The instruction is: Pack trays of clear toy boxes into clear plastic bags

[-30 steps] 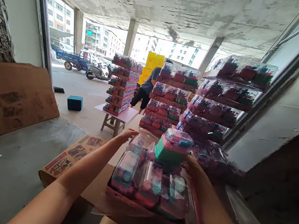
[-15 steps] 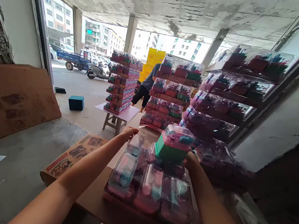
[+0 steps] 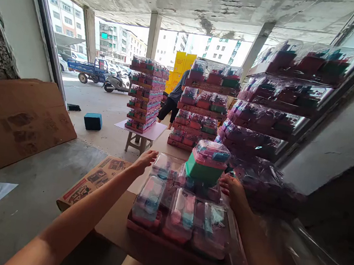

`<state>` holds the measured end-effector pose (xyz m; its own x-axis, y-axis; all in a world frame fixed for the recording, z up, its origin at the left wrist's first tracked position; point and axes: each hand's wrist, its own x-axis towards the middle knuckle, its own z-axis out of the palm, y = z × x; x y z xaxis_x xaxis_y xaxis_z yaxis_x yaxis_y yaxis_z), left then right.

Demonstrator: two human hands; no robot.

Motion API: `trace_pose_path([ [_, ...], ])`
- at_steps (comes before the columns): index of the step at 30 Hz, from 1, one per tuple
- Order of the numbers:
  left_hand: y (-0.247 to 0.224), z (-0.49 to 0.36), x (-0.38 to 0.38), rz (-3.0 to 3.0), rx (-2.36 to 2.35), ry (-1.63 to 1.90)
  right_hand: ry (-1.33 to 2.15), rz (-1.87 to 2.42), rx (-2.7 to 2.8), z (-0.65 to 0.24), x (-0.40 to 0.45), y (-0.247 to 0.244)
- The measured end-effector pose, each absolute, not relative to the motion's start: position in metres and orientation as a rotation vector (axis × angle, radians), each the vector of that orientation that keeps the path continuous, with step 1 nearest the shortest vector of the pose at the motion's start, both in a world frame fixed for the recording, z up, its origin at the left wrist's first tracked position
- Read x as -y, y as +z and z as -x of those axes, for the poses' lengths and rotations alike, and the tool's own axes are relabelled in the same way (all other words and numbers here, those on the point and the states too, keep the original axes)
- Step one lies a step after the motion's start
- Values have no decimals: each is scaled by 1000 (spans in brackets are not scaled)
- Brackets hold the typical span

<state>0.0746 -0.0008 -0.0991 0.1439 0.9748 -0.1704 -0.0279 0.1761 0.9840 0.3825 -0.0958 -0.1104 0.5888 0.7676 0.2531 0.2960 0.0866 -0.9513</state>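
Note:
In front of me, a shallow tray (image 3: 142,230) holds several small boxes with clear plastic lids (image 3: 183,213) over pink and blue contents. One green box with a pink top and clear lid (image 3: 205,168) sits higher, on the boxes at the tray's far side. My left hand (image 3: 146,161) is at the far left corner, fingers loosely stretched, with nothing visible in them. My right hand (image 3: 233,190) is beside the far right corner, fingers apart, close to the green box. Clear plastic film (image 3: 237,239) runs along the tray's right side.
Tall stacks of similar trays stand ahead (image 3: 204,110) and to the right (image 3: 274,101). Another stack (image 3: 145,96) rests on a small stool-like table (image 3: 137,140). A printed carton (image 3: 97,178) lies left of my work surface. A person (image 3: 170,106) bends behind the stacks.
My left hand has drawn slightly left and its fingers have loosened. My right hand shows more fully, fingers spread beside the tray. The view has shifted a little; the green box stays atop the others.

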Motion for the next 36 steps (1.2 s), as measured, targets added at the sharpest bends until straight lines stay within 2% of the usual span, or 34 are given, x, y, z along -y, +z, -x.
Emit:
trace_pose_path([
  [7,-161,-10,125,-1267,-1125,1174,450,1580,790,-339,237,-158],
  [11,-182,-1,168,-1286,-1134,1229,517,1557,801,-296,281,-172],
  [19,-177,-6,179,-1254,-1071,943,617,1540,955,-271,288,-176],
  [23,-180,-2,178,-1255,-1067,910,416,1556,913,-275,289,-183],
  [30,-187,5,178,-1257,-1120,888,634,1464,776,-276,283,-193],
  [36,-191,9,172,-1224,-1119,889,530,1601,933,-271,281,-185],
])
